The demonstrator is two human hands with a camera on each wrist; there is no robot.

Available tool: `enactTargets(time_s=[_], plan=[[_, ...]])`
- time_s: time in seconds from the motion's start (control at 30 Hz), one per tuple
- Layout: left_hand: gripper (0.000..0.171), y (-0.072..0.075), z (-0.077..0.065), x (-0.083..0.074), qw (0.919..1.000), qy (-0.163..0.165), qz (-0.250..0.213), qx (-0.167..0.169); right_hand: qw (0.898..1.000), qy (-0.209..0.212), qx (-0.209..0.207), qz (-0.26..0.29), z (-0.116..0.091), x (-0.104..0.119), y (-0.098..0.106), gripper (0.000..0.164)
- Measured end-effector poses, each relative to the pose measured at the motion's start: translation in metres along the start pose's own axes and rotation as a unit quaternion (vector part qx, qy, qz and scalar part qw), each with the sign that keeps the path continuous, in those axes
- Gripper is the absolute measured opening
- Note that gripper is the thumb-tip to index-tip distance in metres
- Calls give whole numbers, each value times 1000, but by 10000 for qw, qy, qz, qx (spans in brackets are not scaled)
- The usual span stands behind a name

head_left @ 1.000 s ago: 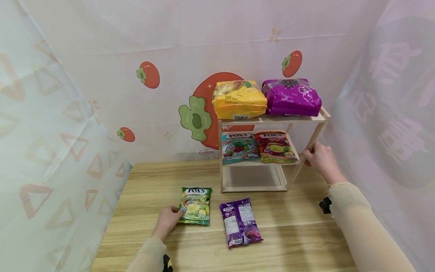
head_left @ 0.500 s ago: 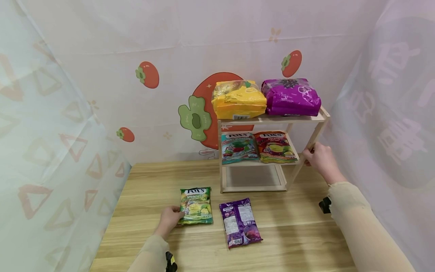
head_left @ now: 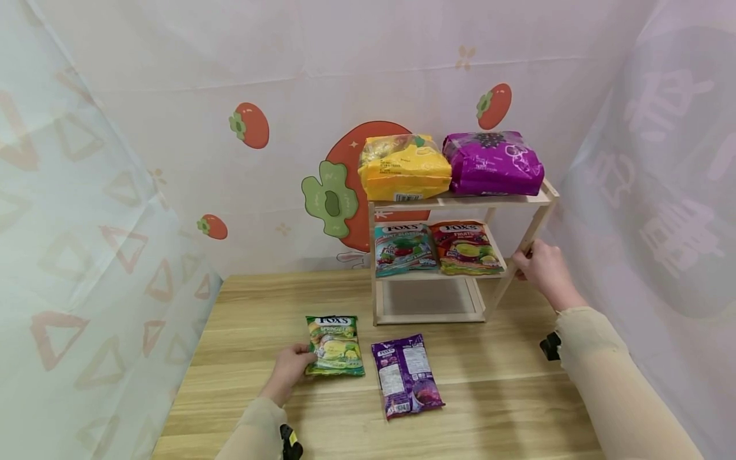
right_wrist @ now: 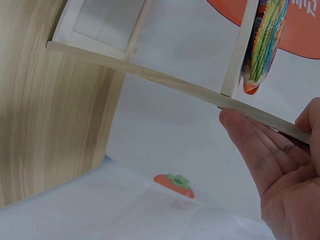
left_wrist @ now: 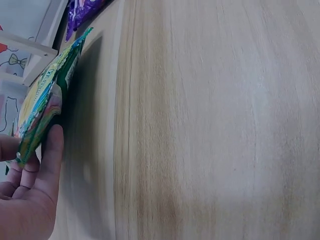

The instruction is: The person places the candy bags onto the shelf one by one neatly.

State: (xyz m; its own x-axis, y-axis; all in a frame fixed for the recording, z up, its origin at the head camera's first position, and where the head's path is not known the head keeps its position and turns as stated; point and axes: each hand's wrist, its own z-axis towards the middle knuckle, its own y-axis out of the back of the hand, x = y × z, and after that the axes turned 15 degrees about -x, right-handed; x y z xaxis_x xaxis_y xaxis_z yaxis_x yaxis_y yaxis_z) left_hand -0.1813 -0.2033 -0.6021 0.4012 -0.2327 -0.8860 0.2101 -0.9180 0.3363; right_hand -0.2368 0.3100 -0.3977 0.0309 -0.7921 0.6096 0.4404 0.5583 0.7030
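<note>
My left hand [head_left: 289, 370] pinches the lower left edge of a green candy bag [head_left: 336, 348] with the thumb on top. In the left wrist view the bag [left_wrist: 45, 95] is tilted, with a shadow on the wood beside it. At the right, my right hand [head_left: 545, 269] grips the side post of a small wooden shelf rack [head_left: 437, 318]. Its fingers and thumb lie on either side of the post [right_wrist: 170, 85] in the right wrist view. A purple candy bag [head_left: 407, 377] lies back side up on the table, right of the green one.
On the rack's top stand a yellow candy bag [head_left: 405, 172] and a larger-looking purple bag [head_left: 494, 166]. The middle shelf holds a teal bag [head_left: 405, 249] and a red bag [head_left: 466, 249]. A printed cloth backdrop [head_left: 276, 223] encloses the wooden table [head_left: 247, 319].
My left hand has shifted slightly right and away from me with the green candy bag, which has turned a little. My right hand and the rack stay where they were.
</note>
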Motion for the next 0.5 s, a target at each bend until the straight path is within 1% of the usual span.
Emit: enactTargets(time_s=[0.1,0.3,0.4,0.5], plan=[[37,-2,-2,-3,9997,71,-218,57,10000,-4,-3,9,1,0,0,22],[41,-5,-3,-9,9989,126,-437,144,10000,4,-10,-8,1,-1,0,23],[40,-7,-3,-13,9982,130,-547,220,10000,10,-6,-54,1,0,0,24],[36,-9,-5,-17,9962,129,-788,352,9999,28,-7,-112,1,0,0,24]])
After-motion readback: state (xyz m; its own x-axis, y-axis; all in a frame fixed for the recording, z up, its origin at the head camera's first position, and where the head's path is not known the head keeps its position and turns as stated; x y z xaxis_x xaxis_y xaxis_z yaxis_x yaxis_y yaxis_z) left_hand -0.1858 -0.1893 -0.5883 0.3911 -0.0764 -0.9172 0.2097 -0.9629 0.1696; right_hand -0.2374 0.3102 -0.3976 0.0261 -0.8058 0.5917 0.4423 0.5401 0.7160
